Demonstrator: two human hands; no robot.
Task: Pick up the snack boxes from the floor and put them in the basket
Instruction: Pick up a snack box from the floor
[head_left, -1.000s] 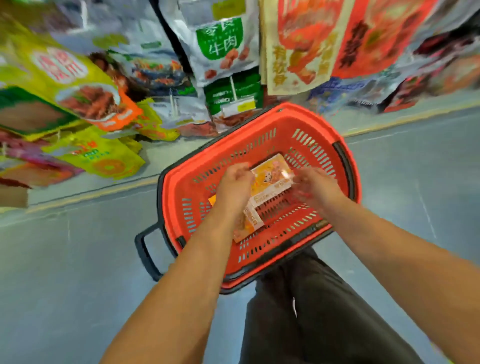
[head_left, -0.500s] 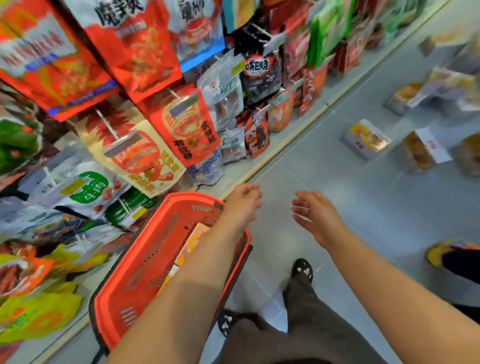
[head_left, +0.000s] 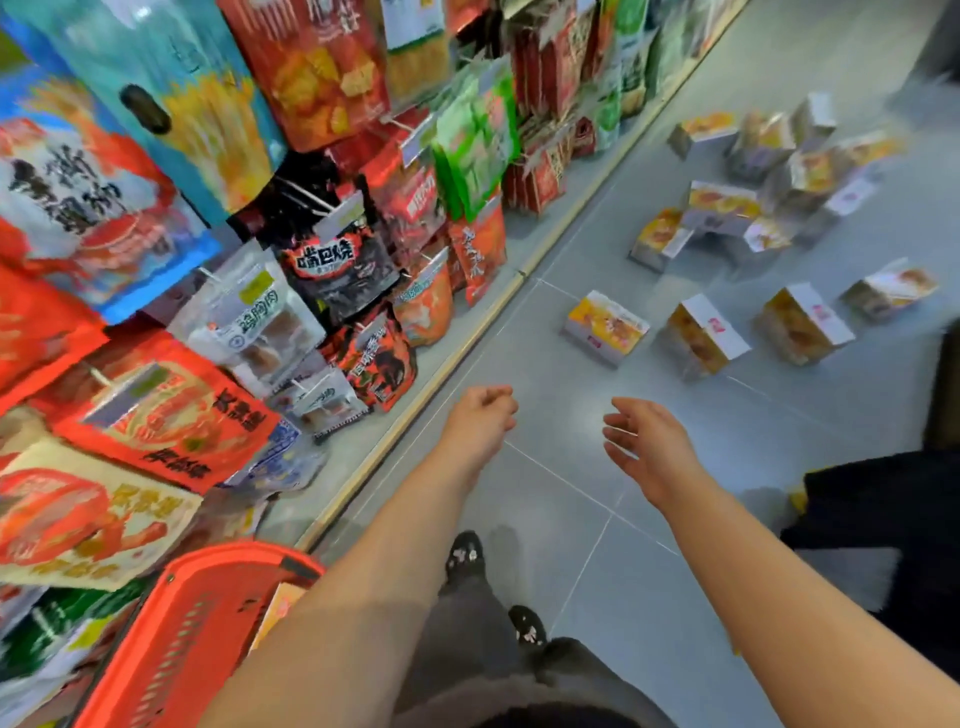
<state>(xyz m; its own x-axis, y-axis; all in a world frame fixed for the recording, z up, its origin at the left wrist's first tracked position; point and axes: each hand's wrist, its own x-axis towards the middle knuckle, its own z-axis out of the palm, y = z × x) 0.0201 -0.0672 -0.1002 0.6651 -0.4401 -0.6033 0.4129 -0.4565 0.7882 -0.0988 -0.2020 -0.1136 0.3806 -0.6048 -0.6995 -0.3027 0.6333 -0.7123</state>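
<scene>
The left hand (head_left: 480, 415) hangs empty over the grey floor (head_left: 587, 545), fingers loosely curled; the right hand (head_left: 647, 447), just beside it, is spread and empty too. Ahead of both lie the snack boxes (head_left: 605, 327), the nearest three in a row with bare tile between them and the hands, more heaped farther off. Left of the left hand hang racks of snack bags (head_left: 332, 270). Behind the left forearm sits the red basket (head_left: 171, 654), one box inside.
</scene>
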